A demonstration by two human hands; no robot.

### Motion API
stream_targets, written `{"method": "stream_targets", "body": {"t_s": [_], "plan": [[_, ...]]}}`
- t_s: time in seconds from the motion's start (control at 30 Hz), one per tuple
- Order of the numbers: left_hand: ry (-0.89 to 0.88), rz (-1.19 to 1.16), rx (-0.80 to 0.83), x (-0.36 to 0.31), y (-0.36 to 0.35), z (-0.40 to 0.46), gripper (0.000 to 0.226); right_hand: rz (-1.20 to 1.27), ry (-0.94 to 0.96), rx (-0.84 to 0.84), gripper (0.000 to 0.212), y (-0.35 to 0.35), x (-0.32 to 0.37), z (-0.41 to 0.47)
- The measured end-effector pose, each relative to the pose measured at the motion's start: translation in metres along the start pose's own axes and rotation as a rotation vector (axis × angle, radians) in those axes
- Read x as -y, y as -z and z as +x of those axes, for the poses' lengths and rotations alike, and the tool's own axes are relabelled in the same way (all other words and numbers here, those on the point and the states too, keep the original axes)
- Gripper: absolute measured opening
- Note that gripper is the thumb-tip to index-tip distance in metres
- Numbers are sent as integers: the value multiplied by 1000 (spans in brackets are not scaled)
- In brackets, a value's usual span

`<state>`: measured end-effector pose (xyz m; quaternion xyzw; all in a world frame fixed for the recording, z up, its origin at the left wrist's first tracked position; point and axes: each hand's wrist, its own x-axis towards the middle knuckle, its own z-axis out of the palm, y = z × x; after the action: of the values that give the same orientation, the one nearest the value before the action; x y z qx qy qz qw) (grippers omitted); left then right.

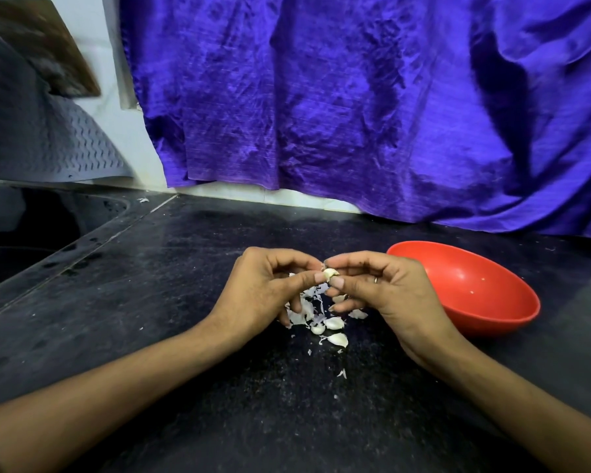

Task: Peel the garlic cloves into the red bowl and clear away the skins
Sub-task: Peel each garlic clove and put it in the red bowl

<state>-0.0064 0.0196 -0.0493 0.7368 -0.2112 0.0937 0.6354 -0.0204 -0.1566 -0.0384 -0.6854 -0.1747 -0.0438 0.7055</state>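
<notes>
Dark stone counter [151, 302]: red bowl [492, 302] sits on it; garlic cloves [335, 331] and skins [304, 307] piled just left of bowl.

Head-worn view, downward, near countertop [151, 302]

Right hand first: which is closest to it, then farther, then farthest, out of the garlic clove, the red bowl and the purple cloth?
From the right hand:
1. Garlic clove, pinched at its fingertips.
2. Red bowl, just to its right.
3. Purple cloth, hanging on the wall behind.
</notes>
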Motion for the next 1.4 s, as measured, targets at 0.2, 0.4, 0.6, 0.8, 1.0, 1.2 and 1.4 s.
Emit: {"method": "stream_targets", "body": {"t_s": [0.2, 0.4, 0.6, 0.8, 1.0, 1.2, 1.4], "plan": [[-1, -28, -26, 0, 1, 0, 10, 105, -70, 9, 31, 1, 3, -1], [-35, -27, -31, -3, -1, -2, 16, 216, -157, 13, 35, 1, 3, -1], [-65, 51, -53, -2, -1, -2, 14, 211, -238, 52, 25, -2, 1, -3], [-99, 116, -50, -3, -1, -3, 20, 177, -202, 70, 21, -5, 4, -4], [-59, -20, -8, -6, 1, 0, 12, 162, -203, 45, 24, -1, 6, -1], [7, -150, 42, -12, 0, -1, 9, 199, -263, 103, 22, -2, 6, -1], [16, -156, 99, -14, 0, -1, 18, 229, -284, 102, 17, -3, 5, 0]]}}
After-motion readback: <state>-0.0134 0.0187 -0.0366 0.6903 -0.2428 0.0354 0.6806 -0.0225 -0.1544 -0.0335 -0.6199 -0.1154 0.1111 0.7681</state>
